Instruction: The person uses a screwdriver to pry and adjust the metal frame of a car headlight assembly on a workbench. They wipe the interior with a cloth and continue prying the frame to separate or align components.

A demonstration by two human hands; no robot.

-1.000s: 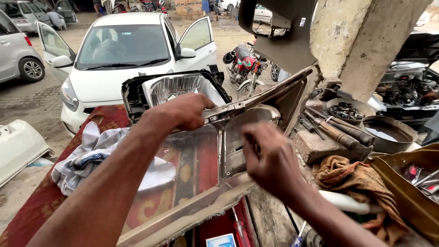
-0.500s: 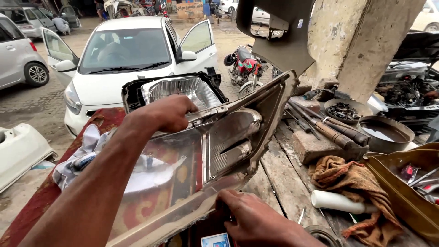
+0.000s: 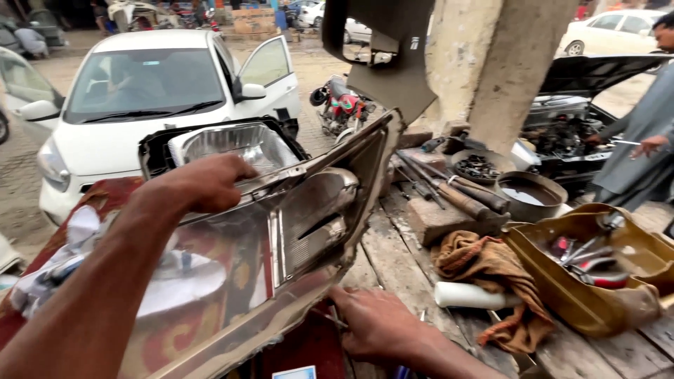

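Observation:
A car headlight lens cover (image 3: 210,281), clear and dusty, stands tilted on the wooden workbench (image 3: 393,253). My left hand (image 3: 207,182) grips its upper edge near the middle. Behind it sits the black headlight housing (image 3: 232,144) with a chrome reflector. My right hand (image 3: 375,323) is low on the bench by the cover's lower right corner, its fingers curled at the edge; whether it holds anything is hidden.
A brown rag (image 3: 491,270), a white tube (image 3: 470,296), a tan tray of tools (image 3: 597,270), a round metal bowl (image 3: 530,193) and long tools lie on the bench's right. A white car (image 3: 140,105) and a red motorbike (image 3: 344,105) stand beyond. A person (image 3: 642,140) stands at the far right.
My right hand dropped from the cover's inner face to the bench below its lower corner. The cover now stands more upright. My left hand kept its grip on the top edge.

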